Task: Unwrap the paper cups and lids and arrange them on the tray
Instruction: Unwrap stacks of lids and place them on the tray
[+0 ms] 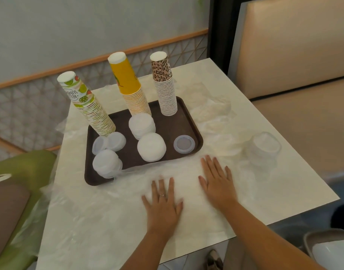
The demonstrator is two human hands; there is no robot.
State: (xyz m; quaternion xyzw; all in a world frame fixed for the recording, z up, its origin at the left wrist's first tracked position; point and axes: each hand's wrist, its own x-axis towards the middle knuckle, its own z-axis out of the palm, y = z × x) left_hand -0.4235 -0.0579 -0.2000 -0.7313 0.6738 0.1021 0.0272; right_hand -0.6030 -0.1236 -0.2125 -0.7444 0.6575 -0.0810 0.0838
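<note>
Cups and lids mostly unwrapped and set on brown tray (pixel 190 114). Left to right: lime-print cup stack (pixel 89 108) leaning at left rear, clear lids (pixel 108 152) at its foot; yellow cup stack (pixel 130 84) behind two white lid piles (pixel 147 137); leopard-print cup stack (pixel 165 84) upright at right rear, one single lid (pixel 184 144) in front. Off the tray, far right on table (pixel 284 191): one lid stack (pixel 264 151) apparently in plastic wrap, likely the last job. Loose wrap (pixel 108 201) strewn about. Left hand (pixel 163 201) and right hand (pixel 217 182) flat, fingers spread, palms down on table near tray's front edge, holding nothing.
</note>
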